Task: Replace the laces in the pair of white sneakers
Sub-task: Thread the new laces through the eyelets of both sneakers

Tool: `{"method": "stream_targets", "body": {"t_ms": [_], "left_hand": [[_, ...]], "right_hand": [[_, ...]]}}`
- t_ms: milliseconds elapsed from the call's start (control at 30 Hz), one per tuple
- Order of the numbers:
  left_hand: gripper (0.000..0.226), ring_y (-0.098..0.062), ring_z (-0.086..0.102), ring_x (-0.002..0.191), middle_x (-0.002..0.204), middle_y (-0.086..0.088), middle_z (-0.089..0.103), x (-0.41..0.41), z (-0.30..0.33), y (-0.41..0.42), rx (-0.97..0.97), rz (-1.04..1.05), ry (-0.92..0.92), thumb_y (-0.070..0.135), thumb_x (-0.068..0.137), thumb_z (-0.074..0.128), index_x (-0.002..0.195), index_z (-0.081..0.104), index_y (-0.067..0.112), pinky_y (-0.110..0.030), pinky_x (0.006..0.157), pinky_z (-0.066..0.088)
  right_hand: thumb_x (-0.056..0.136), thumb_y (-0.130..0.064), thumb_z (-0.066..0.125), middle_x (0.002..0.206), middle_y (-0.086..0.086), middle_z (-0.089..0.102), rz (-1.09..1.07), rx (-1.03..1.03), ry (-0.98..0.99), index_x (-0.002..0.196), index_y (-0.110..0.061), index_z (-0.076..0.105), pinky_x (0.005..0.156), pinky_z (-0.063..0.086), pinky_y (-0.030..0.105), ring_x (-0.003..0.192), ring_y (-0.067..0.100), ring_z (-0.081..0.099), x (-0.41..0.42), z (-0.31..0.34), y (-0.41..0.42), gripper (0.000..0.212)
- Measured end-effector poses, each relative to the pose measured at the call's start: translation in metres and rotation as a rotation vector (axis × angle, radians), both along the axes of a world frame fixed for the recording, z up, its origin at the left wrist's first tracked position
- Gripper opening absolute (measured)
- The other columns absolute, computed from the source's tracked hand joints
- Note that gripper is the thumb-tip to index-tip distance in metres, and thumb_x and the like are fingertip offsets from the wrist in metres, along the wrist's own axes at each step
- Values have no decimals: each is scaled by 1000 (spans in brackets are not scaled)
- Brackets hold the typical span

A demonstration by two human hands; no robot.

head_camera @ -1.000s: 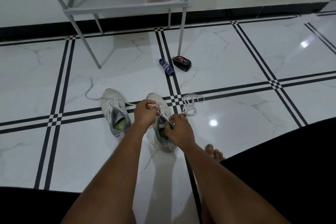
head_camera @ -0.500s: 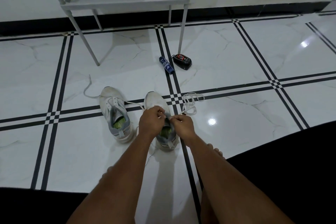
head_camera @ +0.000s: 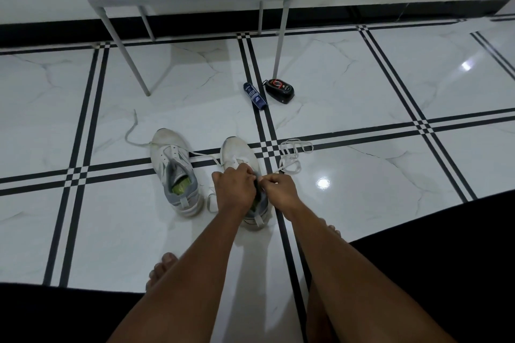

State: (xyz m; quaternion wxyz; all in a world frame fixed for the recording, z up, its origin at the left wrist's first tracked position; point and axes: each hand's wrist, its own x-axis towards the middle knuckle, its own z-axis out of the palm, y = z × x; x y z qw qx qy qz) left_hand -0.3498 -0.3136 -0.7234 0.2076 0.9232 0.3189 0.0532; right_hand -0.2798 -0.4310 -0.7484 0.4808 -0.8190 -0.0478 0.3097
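Both hands are curled over the tongue of the right-hand sneaker [head_camera: 239, 153]: left hand [head_camera: 232, 189] and right hand [head_camera: 281, 189] each pinch its white lace [head_camera: 292, 156], knuckles nearly touching. The lace loops on the floor [head_camera: 362, 108] just right. The second sneaker [head_camera: 172, 164] stands beside, untouched. Since a second ago, the hands have closed together.
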Motion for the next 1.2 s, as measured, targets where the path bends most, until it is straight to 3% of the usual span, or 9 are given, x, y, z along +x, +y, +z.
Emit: {"method": "stream_targets", "body": {"t_ms": [133,267,367,600,733,833,967,1067,1200], "left_hand": [[18,-23,63,94,89,0,71,0,-5,0,-20,-79,48,21,94,54,101,70,24,-37,82,24],[20,-26,66,91,92,-2,74,-3,-4,8,-225,-53,-16,17,91,58,102,73,26,-41,86,49],[15,-24,69,92,96,1,76,-7,-1,9,-287,-9,-52,21,96,60,103,72,27,-42,84,56],[24,-22,69,87,82,-1,74,-2,0,0,81,-77,23,26,94,54,116,63,24,-43,99,25],[20,-20,70,86,79,-1,73,-2,6,-3,110,-94,64,23,96,50,108,66,24,-42,104,20],[16,-25,69,83,80,-4,75,-2,7,0,40,-124,83,21,95,54,101,68,24,-39,97,32],[26,-31,71,82,81,-5,76,-10,9,3,-99,-163,19,16,79,64,103,73,22,-41,83,51],[27,-31,68,85,88,-6,75,-11,13,3,-173,-127,16,11,86,61,106,74,24,-40,73,54],[21,-26,66,86,93,-2,71,-9,8,6,-197,-130,-26,11,92,57,99,74,23,-37,72,51]], "right_hand": [[97,-21,65,53,-7,53,47,-82,-116,55,-19,54,62,43,31,56,9,50,-1,-1,3,44],[99,-21,64,54,-9,53,51,-111,-177,56,-22,51,62,43,30,57,9,52,-1,-3,4,45],[100,-26,65,58,-9,58,48,-112,-174,59,-24,56,65,44,29,61,7,56,-1,-1,4,43],[100,-32,67,91,-10,68,134,-154,-295,90,-19,76,73,45,20,82,3,62,-2,8,4,19],[97,-36,67,87,-10,68,174,-205,-360,80,-21,74,68,43,19,79,4,62,2,2,8,24],[96,-32,65,72,-5,69,155,-205,-326,71,-17,73,63,52,32,68,8,65,1,-2,8,30],[94,-22,63,70,-3,70,127,-169,-286,73,-14,73,64,52,31,69,10,66,1,-1,5,24],[96,-25,64,78,-7,73,115,-154,-263,81,-17,77,65,49,21,75,6,67,1,0,5,21],[97,-32,64,81,-8,73,114,-153,-267,85,-19,77,68,49,26,78,5,67,2,-5,5,22]]}}
